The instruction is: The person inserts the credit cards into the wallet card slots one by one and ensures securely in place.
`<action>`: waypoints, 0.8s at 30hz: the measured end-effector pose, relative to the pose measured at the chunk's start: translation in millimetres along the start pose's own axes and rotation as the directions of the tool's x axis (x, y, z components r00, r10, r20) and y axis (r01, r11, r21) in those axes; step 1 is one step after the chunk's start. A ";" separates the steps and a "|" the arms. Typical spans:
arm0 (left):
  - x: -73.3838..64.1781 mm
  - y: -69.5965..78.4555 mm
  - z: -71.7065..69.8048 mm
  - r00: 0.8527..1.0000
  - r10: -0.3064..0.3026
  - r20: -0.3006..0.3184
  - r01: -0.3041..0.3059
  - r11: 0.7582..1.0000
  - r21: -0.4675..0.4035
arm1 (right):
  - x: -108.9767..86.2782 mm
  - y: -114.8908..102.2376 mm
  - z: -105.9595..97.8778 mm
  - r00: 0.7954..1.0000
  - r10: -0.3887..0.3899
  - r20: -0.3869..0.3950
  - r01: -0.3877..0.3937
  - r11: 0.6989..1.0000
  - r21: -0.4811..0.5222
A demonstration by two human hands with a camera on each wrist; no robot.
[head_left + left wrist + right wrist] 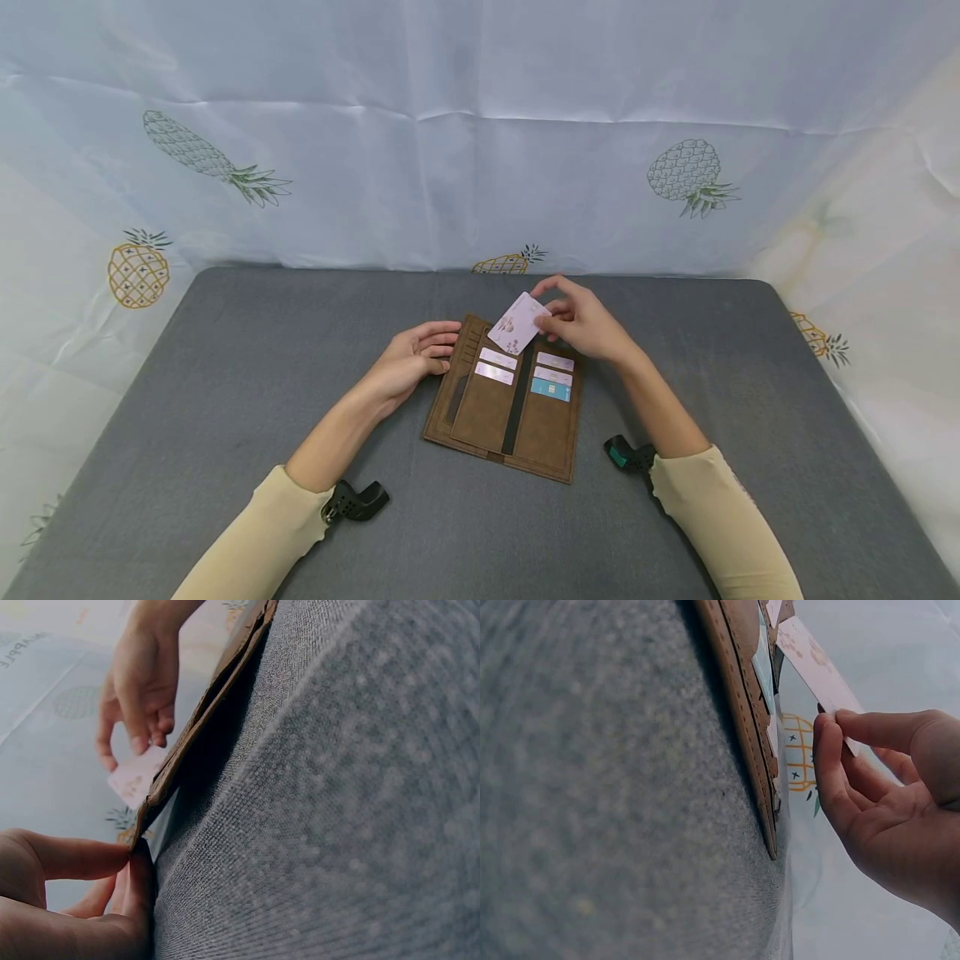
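Observation:
A brown wallet [480,417] lies unfolded on the grey table, with several cards in its slots, one of them a blue card [551,389]. My left hand [408,362] pinches the wallet's left edge between thumb and fingers; the left wrist view shows that edge raised a little off the cloth. Between thumb and fingers, my right hand [581,321] holds a pink card [516,325] with a flower print, tilted above the top of the wallet's left panel. In the right wrist view the pink card [821,667] is gripped by one end.
The grey table [300,333] spreads around the wallet on all sides. A pale curtain [480,183] with pineapple prints hangs behind its far edge. Black wrist devices [360,502] sit at both cuffs.

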State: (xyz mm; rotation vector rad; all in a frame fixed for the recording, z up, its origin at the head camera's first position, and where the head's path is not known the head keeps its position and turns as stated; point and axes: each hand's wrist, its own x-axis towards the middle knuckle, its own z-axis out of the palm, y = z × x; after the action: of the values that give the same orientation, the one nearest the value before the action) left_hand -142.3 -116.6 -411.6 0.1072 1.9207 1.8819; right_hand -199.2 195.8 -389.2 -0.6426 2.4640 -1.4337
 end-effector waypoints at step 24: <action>0.6 -0.1 0.5 1.000 -0.006 -0.005 0.006 1.000 0.002 | 0.7 -5.4 14.4 0.996 0.057 0.065 -0.059 0.998 0.028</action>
State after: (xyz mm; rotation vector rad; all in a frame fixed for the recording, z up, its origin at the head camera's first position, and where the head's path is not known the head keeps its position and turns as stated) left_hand -142.6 -115.9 -411.8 0.0967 1.9239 1.8781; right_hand -192.7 182.0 -391.6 -0.5961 2.3874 -1.4033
